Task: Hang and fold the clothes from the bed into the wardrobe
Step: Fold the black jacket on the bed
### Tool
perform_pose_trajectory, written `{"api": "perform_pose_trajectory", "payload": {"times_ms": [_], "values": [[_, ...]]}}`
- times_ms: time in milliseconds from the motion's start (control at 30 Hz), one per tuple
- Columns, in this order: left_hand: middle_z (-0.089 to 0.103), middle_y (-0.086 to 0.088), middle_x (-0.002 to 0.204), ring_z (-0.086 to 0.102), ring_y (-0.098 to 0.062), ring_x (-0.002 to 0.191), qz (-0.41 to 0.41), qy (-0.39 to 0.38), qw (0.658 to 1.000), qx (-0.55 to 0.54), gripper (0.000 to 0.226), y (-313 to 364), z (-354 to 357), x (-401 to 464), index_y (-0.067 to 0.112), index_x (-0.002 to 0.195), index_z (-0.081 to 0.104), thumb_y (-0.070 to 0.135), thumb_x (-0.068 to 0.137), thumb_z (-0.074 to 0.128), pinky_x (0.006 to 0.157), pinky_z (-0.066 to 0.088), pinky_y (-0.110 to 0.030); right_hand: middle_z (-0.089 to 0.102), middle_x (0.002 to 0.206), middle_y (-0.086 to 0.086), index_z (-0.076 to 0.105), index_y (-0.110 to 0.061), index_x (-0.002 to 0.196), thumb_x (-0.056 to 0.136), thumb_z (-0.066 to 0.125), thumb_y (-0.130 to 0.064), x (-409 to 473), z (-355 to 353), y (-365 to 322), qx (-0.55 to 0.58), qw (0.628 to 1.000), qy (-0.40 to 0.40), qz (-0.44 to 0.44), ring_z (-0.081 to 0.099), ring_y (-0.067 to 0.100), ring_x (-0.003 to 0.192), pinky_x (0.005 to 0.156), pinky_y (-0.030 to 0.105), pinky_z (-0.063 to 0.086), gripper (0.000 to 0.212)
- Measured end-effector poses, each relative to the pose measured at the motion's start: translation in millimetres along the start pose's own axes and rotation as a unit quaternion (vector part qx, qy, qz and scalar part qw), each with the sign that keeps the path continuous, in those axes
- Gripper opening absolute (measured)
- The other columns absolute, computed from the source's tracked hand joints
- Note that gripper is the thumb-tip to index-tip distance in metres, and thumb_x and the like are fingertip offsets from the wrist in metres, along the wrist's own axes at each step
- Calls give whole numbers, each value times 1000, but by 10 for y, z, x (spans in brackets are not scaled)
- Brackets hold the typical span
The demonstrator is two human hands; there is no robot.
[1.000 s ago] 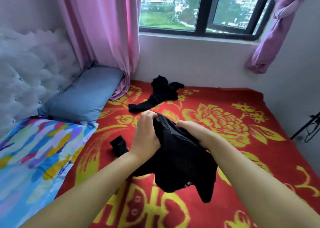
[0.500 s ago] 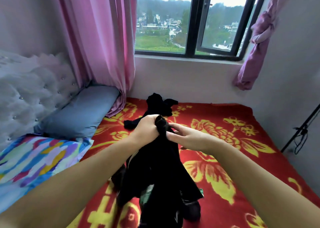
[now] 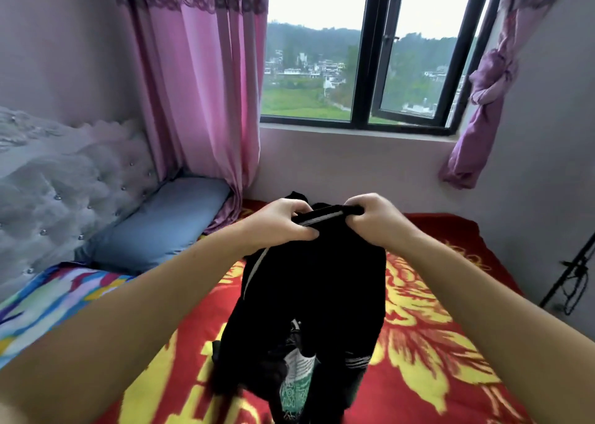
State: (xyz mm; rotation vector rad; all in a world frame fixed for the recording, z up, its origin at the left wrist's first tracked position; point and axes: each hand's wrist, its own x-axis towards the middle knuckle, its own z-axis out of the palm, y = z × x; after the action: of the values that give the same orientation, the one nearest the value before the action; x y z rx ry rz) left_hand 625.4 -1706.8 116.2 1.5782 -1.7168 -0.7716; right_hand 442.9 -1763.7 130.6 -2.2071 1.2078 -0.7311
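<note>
Both hands, left (image 3: pixel 279 222) and right (image 3: pixel 375 218), have fingers curled round the top edge of a black garment (image 3: pixel 317 285) held up over the bed (image 3: pixel 434 343), its lower end reaching the red blanket; its greenish printed patch is unreadable.

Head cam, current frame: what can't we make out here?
- Second black garment: head view, mostly hidden behind the left hand and right hand.
- Held black garment: type unclear; hem cut off by bottom edge.
- Wardrobe: not in view.
- Stand: cut off by right edge.
</note>
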Motion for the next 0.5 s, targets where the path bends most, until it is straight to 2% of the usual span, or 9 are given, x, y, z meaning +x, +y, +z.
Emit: {"api": "perform_pose_trajectory", "payload": {"times_ms": [67,133,200,233,333,433,500], "values": [[56,1,70,51,-12,64,-8,10,997,79,5,-139,-91,14,16,84,66,15,80,67,64,40,-26,61,81,-3,70,-18,86,84,54,-6,77,-149,-16,-21,999,30,-19,55,11,71,51,5,36,20],[51,2,66,46,-12,64,-23,28,994,101,6,-316,-190,-4,19,73,64,22,77,65,64,35,-27,63,86,-4,69,-21,86,85,56,-8,146,-259,-28,-31,997,54,-46,56,11,80,57,2,35,19],[50,1,67,44,-10,64,-32,53,997,54,12,-424,-303,-50,16,76,66,28,75,63,62,33,-26,65,87,-4,68,-22,85,86,57,-12,202,-374,-4,-19,995,72,-60,58,12,83,68,13,40,14],[51,4,65,44,-7,60,-28,64,997,21,13,-443,-363,-82,12,81,67,25,80,65,59,34,-24,66,86,-4,67,-20,86,86,58,-15,223,-430,22,-14,995,75,-65,59,13,83,71,20,42,11],[49,18,50,41,5,48,8,98,995,-11,17,-404,-574,-132,8,78,62,10,95,56,51,33,-13,67,81,0,68,-18,86,89,60,-22,215,-599,60,-18,995,55,-86,61,13,75,69,25,45,11],[54,19,53,45,5,53,51,132,990,-5,23,-318,-756,-157,16,76,63,11,96,54,56,36,-13,67,72,0,70,-16,81,94,57,-36,143,-720,-4,-45,994,22,-99,57,3,58,58,18,42,27],[55,16,54,45,3,51,75,183,980,21,19,-258,-831,-152,18,79,65,13,94,56,54,36,-14,64,64,-2,68,-13,76,94,53,-42,92,-808,-98,-47,993,34,-102,54,3,50,55,18,41,37]]}}
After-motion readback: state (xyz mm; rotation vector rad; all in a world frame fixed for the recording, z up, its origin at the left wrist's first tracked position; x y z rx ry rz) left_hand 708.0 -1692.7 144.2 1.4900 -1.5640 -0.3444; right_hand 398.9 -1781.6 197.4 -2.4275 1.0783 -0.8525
